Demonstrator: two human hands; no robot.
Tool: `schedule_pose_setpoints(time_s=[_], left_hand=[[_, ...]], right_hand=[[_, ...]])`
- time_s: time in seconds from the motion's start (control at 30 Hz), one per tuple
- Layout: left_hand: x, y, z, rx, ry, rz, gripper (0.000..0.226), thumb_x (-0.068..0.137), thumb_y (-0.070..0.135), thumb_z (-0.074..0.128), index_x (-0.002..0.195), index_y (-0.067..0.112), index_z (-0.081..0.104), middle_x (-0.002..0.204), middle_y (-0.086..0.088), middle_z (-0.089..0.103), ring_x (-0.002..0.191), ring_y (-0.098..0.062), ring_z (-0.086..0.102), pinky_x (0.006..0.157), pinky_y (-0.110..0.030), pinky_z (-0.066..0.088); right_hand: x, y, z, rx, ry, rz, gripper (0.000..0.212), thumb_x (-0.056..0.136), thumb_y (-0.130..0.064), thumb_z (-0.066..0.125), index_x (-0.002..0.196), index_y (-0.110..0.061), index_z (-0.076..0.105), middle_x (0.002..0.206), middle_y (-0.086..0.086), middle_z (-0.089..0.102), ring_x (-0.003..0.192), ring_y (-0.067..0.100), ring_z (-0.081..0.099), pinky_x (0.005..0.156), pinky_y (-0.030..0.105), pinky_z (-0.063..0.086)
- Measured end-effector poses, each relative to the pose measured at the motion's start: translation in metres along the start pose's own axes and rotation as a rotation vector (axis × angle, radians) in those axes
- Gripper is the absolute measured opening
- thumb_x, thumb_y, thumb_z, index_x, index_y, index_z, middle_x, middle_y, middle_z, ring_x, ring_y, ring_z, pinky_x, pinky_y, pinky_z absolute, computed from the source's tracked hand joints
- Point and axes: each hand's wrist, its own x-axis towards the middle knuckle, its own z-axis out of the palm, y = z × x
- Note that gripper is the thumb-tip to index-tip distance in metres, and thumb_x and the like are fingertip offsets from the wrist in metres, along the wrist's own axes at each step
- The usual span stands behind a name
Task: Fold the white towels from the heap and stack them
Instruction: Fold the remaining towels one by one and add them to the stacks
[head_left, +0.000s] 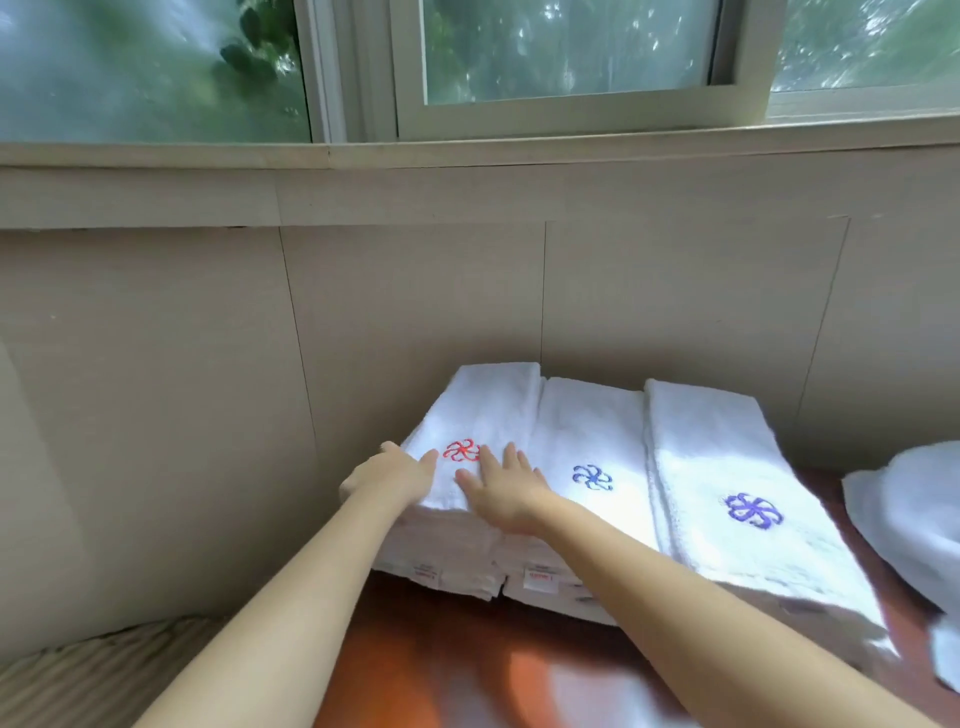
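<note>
Both hands lie flat and open on the top towel (483, 415) of the leftmost stack (441, 551) — gripping nothing. The left hand (396, 475) cups the towel's left front corner, fingers spread over the edge; the right hand (501, 493) presses palm down just right of the red emblem (461, 450), its fingers reaching toward the seam with the middle stack (587, 467).

The likely slip from here is a sideways shove: pressing or smoothing too hard could skew the top towel off its pile, or nudge the tall left stack against the middle one. Lifting the hands carelessly could drag a fold open.

A third stack (737, 493) sits to the right on the wooden table (441, 670), all against the wall (415, 291). The heap (919, 514) of unfolded towels is at the far right edge, well apart from the hands.
</note>
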Motion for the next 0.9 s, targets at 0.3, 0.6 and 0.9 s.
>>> schedule_pose_setpoints(time_s=[0.3, 0.6, 0.9], left_hand=[[-0.116, -0.015, 0.001, 0.258, 0.040, 0.018, 0.081, 0.091, 0.020, 0.047, 0.151, 0.010, -0.006, 0.142, -0.011, 0.043, 0.117, -0.026, 0.054, 0.073, -0.032, 0.037], [-0.241, 0.041, 0.022, 0.222, -0.149, 0.358, 0.055, 0.089, 0.019, 0.044, 0.141, 0.012, 0.028, 0.129, -0.008, 0.054, 0.113, -0.028, 0.057, 0.087, -0.037, 0.046], [-0.338, 0.156, 0.095, 0.133, -0.360, 0.728, 0.039, 0.084, 0.020, 0.042, 0.123, 0.014, 0.046, 0.103, -0.006, 0.065, 0.069, -0.021, 0.067, 0.076, -0.032, 0.054]], right_hand=[[-0.162, 0.029, -0.043, -0.192, -0.318, -0.152, 0.060, 0.096, -0.050, 0.039, 0.148, -0.021, 0.031, 0.156, -0.003, 0.025, 0.142, 0.016, 0.027, 0.116, 0.033, 0.020], [-0.314, 0.163, -0.080, -0.141, -0.107, 0.147, 0.037, 0.097, -0.039, 0.047, 0.127, -0.021, 0.057, 0.130, -0.001, 0.057, 0.116, 0.017, 0.053, 0.095, 0.024, 0.039], [-0.449, 0.312, -0.035, -0.370, 0.343, 0.779, 0.079, 0.086, -0.038, 0.057, 0.149, -0.030, 0.010, 0.152, 0.013, 0.017, 0.134, 0.035, 0.030, 0.106, 0.045, 0.031]])
